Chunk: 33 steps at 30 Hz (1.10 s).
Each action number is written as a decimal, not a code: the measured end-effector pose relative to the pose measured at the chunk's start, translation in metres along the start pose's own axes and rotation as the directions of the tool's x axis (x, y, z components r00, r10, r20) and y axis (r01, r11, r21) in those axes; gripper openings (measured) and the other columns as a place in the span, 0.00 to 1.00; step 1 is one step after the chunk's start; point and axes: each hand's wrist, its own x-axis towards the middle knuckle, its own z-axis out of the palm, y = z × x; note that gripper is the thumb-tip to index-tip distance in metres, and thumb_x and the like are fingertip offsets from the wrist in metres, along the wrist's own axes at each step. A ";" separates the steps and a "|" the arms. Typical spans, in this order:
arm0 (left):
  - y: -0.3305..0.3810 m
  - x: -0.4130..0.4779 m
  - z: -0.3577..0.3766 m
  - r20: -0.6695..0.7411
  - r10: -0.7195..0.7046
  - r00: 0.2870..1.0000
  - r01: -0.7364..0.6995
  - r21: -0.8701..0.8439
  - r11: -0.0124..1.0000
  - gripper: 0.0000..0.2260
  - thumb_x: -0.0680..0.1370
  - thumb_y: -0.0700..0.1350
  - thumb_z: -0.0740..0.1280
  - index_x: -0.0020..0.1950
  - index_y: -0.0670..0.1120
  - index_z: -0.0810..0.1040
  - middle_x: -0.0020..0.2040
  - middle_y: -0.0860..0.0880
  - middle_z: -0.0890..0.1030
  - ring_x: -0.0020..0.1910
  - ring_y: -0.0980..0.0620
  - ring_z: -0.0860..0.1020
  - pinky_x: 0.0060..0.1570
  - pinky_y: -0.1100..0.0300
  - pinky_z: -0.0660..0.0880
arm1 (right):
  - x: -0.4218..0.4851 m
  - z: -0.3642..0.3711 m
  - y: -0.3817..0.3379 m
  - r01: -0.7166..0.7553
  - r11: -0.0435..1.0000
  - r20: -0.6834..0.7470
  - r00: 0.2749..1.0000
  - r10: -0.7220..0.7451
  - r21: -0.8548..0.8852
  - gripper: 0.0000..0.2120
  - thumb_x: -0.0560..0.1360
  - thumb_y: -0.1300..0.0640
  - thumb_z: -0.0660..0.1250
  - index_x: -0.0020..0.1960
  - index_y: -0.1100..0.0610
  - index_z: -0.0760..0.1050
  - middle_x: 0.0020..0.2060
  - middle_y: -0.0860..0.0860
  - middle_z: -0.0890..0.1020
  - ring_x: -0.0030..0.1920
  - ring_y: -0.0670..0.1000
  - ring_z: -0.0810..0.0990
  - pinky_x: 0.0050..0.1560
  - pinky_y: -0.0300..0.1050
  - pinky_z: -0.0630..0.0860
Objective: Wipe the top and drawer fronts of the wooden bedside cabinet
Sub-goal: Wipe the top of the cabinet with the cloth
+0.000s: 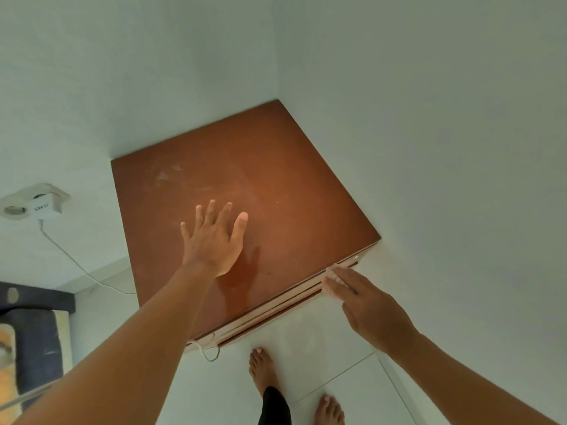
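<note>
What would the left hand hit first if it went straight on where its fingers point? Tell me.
Nothing stands in its line: the left hand would cross dusty cabinet top, then likely meet the wall behind the far edge; depth is unclear.

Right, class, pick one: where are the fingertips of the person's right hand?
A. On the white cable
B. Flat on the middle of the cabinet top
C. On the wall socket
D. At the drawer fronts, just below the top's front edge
D: the right hand reaches its fingertips to the drawer fronts under the cabinet top; the left hand is the one spread over the top.
</note>
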 end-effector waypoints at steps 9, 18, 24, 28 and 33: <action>-0.040 0.065 -0.041 -0.018 -0.033 0.999 0.033 -0.020 0.999 0.34 0.80 0.69 0.40 0.83 0.57 0.54 0.84 0.50 0.48 0.83 0.45 0.42 0.78 0.37 0.42 | 0.208 -0.030 -0.036 -0.075 0.982 -0.118 0.988 0.096 0.173 0.27 0.81 0.63 0.63 0.78 0.49 0.67 0.78 0.52 0.67 0.79 0.55 0.64 0.72 0.48 0.68; -0.088 0.183 -0.079 -0.018 -0.025 1.000 0.024 -0.038 0.999 0.32 0.81 0.68 0.42 0.83 0.56 0.55 0.84 0.50 0.49 0.83 0.45 0.43 0.78 0.39 0.43 | 0.427 -0.011 -0.062 -0.104 0.962 0.012 0.994 0.104 0.253 0.31 0.79 0.67 0.57 0.81 0.50 0.62 0.82 0.55 0.58 0.82 0.58 0.53 0.81 0.49 0.51; -0.115 0.244 -0.072 -0.010 -0.013 1.000 0.013 -0.018 1.000 0.32 0.82 0.67 0.42 0.82 0.55 0.59 0.83 0.50 0.55 0.83 0.47 0.48 0.78 0.36 0.45 | 0.494 0.022 -0.052 -0.065 0.996 0.203 0.978 0.052 0.061 0.25 0.85 0.46 0.52 0.81 0.44 0.60 0.79 0.49 0.64 0.80 0.54 0.57 0.79 0.61 0.52; -0.120 0.256 -0.059 -0.020 -0.027 0.999 0.027 -0.003 1.000 0.30 0.82 0.65 0.42 0.81 0.56 0.60 0.83 0.49 0.55 0.83 0.47 0.51 0.77 0.34 0.41 | 0.504 0.041 -0.043 -0.012 0.986 0.206 0.977 0.047 -0.168 0.27 0.83 0.42 0.53 0.81 0.42 0.56 0.74 0.51 0.65 0.73 0.59 0.62 0.70 0.61 0.65; -0.121 0.252 -0.055 -0.013 -0.002 1.000 0.002 0.018 1.000 0.30 0.82 0.64 0.39 0.83 0.57 0.55 0.84 0.50 0.51 0.83 0.46 0.48 0.76 0.32 0.38 | 0.501 0.062 -0.046 -0.038 0.981 0.191 0.979 0.075 -0.191 0.29 0.84 0.41 0.45 0.83 0.47 0.50 0.81 0.53 0.57 0.81 0.60 0.50 0.79 0.63 0.51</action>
